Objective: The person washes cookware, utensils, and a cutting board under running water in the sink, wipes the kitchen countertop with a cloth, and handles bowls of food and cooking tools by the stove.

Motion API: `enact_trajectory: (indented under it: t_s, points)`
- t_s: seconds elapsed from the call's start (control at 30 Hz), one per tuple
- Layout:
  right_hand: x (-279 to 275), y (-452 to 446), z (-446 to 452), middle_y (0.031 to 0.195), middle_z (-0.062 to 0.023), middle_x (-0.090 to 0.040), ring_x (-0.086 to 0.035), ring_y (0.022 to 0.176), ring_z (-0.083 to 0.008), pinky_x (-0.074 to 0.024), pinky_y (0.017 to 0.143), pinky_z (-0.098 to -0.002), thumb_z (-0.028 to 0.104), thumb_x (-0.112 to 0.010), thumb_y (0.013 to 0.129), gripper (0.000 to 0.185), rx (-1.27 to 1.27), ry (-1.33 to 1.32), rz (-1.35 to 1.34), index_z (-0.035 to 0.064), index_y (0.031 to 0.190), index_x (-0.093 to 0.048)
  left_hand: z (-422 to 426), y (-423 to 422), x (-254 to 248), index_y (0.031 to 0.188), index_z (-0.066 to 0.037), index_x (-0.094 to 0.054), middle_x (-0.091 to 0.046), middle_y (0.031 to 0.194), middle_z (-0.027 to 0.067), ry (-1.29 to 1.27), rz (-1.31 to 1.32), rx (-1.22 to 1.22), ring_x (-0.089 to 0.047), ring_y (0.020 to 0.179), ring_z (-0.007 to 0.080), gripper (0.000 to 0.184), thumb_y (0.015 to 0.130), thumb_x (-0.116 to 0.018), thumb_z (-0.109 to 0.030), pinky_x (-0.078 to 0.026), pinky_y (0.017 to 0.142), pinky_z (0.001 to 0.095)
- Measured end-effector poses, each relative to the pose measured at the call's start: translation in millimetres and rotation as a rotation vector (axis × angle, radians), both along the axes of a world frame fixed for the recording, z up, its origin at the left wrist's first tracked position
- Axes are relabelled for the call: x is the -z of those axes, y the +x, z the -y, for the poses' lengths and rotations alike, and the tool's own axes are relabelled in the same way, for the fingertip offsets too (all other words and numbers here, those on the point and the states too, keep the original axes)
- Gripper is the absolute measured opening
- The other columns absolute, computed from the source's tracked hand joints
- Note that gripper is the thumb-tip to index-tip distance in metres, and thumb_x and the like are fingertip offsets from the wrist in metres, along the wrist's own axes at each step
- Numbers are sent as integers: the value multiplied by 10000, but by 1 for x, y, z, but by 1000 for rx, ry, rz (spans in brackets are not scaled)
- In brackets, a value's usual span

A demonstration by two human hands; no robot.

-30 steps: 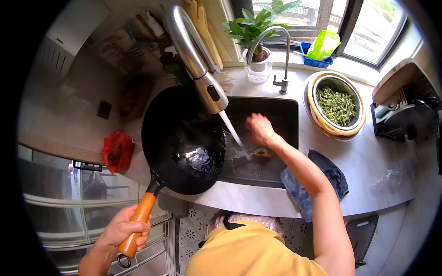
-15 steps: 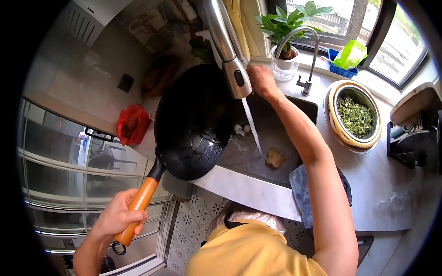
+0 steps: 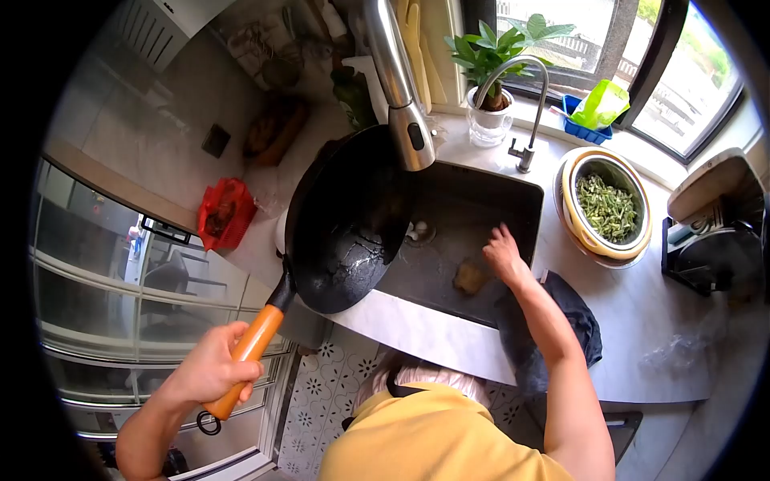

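My left hand [image 3: 223,367] clenched round wok handle [image 3: 261,327]; wok [image 3: 357,216] tilted over left side of sink [image 3: 489,192], glistening inside. My right hand [image 3: 505,255] over sink — fingers loosely apart, seemingly empty. No water from faucet [image 3: 411,132] — rinsing looks done, wok not set down.

the wok [image 3: 345,232] looks like metal, glossy inside, its handle [image 3: 257,337] smooth wood, the large faucet [image 3: 394,64] satiny metal

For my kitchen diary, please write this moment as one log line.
left hand: gripping wok handle; right hand: over sink, seemingly empty; wok: partly over sink; large faucet: no stream visible
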State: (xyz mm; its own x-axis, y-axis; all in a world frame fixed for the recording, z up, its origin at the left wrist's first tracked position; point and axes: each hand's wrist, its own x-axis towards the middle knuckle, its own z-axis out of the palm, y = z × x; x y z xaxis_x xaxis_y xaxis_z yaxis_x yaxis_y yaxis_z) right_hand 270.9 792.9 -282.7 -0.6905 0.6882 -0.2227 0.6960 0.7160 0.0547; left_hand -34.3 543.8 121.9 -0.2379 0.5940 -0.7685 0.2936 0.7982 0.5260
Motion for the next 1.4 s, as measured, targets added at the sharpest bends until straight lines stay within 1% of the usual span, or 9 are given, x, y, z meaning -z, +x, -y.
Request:
enact_trajectory:
  t_s: [0.03, 0.07, 0.13, 0.17, 0.23, 0.33, 0.43, 1.03, 1.4]
  points:
    - [5, 12, 9, 944, -82, -633, -588, 932, -274, -385, 962, -458, 149, -706, 685, 316, -36, 7, -206, 86, 991, -656, 1, -1, 1, 1077, 63, -436, -512, 656, 43, 4, -6, 12, -536, 461, 117, 355, 767, -596, -2, -444, 431, 263]
    - [-8, 19, 22, 944, -82, -633, -588, 932, -274, -385, 962, -458, 149, -706, 685, 316, -44, 6, -200, 86, 991, -656, 4, -1, 2, 1081, 66, -435, -513, 658, 44, 0, -12, 17, -537, 463, 117, 356, 769, -593, -2, -444, 433, 265]
    - [-66, 34, 59, 918, -90, -606, -549, 973, -283, -431, 871, -427, 128, -701, 687, 213, 119, -6, -609, 78, 888, -649, 2, 1, 1, 1085, 68, -432, -516, 662, 45, -12, -19, 34, -540, 466, 118, 362, 768, -594, 0, -446, 435, 265]
    - [-81, 40, 75, 918, -90, -606, -549, 973, -283, -431, 871, -427, 128, -701, 687, 213, 119, -14, -608, 78, 888, -649, 0, 2, 1, 1090, 71, -429, -518, 666, 46, -18, -28, 61, -543, 469, 119, 369, 767, -594, 1, -447, 437, 266]
    - [-98, 51, 98, 848, -88, -571, -571, 830, -282, -462, 734, -391, 113, -719, 689, 138, 323, 58, -714, 66, 737, -598, 0, 2, 1, 1094, 76, -426, -521, 670, 49, -15, -12, 67, -547, 474, 120, 380, 765, -598, -3, -448, 441, 264]
    - [-65, 67, 130, 760, -92, -549, -573, 727, -276, -464, 628, -377, 94, -715, 695, 161, 524, 13, -772, 57, 710, -560, 3, 1, 3, 1093, 78, -425, -524, 668, 51, -21, -60, 95, -547, 473, 119, 379, 766, -597, -7, -451, 444, 265]
    - [-59, 69, 140, 701, -86, -532, -573, 663, -276, -463, 594, -376, 95, -716, 705, 174, 417, 242, -834, 60, 694, -546, 6, 3, 4, 1092, 76, -425, -526, 667, 52, -5, -53, 110, -548, 475, 118, 378, 764, -593, -6, -451, 439, 271]
    - [-59, 69, 142, 713, -85, -540, -581, 685, -275, -468, 612, -378, 105, -720, 709, 162, 454, 225, -879, 61, 699, -565, 7, 3, 12, 1046, 69, -481, -516, 650, 35, -42, -90, 143, -538, 479, 109, 310, 758, -582, 8, -459, 443, 266]
    - [-66, 59, 152, 756, -92, -542, -577, 729, -275, -472, 644, -380, 119, -719, 707, 164, 489, 244, -806, 65, 709, -565, 23, -63, 16, 1035, 53, -464, -520, 681, 63, 49, 245, -19, -532, 486, 124, 305, 769, -594, -18, -454, 446, 261]
